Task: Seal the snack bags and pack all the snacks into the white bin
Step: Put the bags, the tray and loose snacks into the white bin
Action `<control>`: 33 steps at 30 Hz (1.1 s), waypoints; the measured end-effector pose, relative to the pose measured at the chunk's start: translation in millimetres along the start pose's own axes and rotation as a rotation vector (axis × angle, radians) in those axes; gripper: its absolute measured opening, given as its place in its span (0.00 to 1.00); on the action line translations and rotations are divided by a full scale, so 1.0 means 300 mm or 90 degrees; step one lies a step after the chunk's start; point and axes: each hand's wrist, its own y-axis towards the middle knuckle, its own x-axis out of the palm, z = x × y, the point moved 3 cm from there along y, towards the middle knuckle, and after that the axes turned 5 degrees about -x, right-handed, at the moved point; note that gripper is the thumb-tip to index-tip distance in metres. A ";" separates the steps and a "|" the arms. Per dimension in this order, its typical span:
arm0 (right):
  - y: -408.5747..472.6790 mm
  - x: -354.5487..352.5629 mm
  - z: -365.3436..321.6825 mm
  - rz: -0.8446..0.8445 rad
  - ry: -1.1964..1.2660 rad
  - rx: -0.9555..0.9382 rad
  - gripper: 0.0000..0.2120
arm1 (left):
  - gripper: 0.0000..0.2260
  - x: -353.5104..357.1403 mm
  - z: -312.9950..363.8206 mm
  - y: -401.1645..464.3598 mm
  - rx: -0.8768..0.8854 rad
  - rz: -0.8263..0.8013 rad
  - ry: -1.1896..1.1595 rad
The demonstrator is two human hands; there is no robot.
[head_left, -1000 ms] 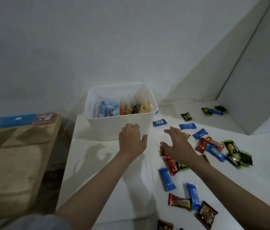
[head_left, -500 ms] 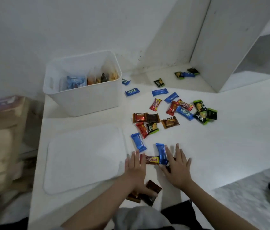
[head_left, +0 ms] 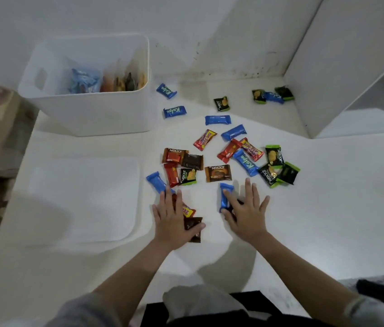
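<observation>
1. White bin stands at the worktop's far left corner, bagged snacks already inside.
2. Loose snacks are scattered mid-worktop; a few lie in the far right corner.
3. Left hand lies flat on a brown snack, thumb against it; grip released.
4. Right hand, fingers spread, presses a blue snack; grip released.
5. Step judged: gathering. Next: close fingers, carry to bin.

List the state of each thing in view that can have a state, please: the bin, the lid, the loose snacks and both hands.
white bin: uncovered, upright, partly filled with bagged snacks.
white lid: off the bin, lying flat on the table.
loose snacks: wrapped, scattered on the table outside the bin.
left hand: flat, fingers straight, resting on snacks.
right hand: flat, fingers spread, resting on snacks.
</observation>
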 end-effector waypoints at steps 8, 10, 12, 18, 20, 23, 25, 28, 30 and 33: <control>0.198 -0.100 0.371 0.052 0.050 0.088 0.45 | 0.48 -0.012 0.091 0.143 -0.233 0.114 -0.075; 0.256 -0.113 0.384 0.033 0.069 0.077 0.52 | 0.47 -0.014 0.101 0.162 -0.218 0.128 -0.044; 0.309 -0.119 0.361 0.006 0.053 0.044 0.55 | 0.46 -0.019 0.116 0.183 -0.179 0.136 -0.014; 0.383 -0.111 0.289 0.057 0.027 -0.011 0.42 | 0.32 -0.047 0.144 0.228 -0.108 0.249 -0.037; 0.366 -0.114 0.275 0.124 0.020 -0.027 0.37 | 0.27 -0.052 0.152 0.229 -0.104 0.281 -0.060; 0.345 -0.116 0.245 0.138 0.034 -0.029 0.32 | 0.21 -0.056 0.165 0.236 -0.091 0.283 -0.080; 0.331 -0.119 0.218 0.117 0.097 -0.018 0.28 | 0.17 -0.056 0.166 0.241 -0.082 0.262 -0.105; 0.301 -0.130 0.182 0.059 0.199 0.008 0.18 | 0.15 -0.062 0.164 0.239 -0.053 0.208 -0.175; 0.286 -0.132 0.165 0.036 0.240 0.059 0.16 | 0.16 -0.077 0.147 0.233 -0.029 0.175 -0.217; 0.263 -0.168 0.126 0.076 0.368 0.153 0.13 | 0.12 -0.136 0.106 0.208 -0.012 0.146 -0.333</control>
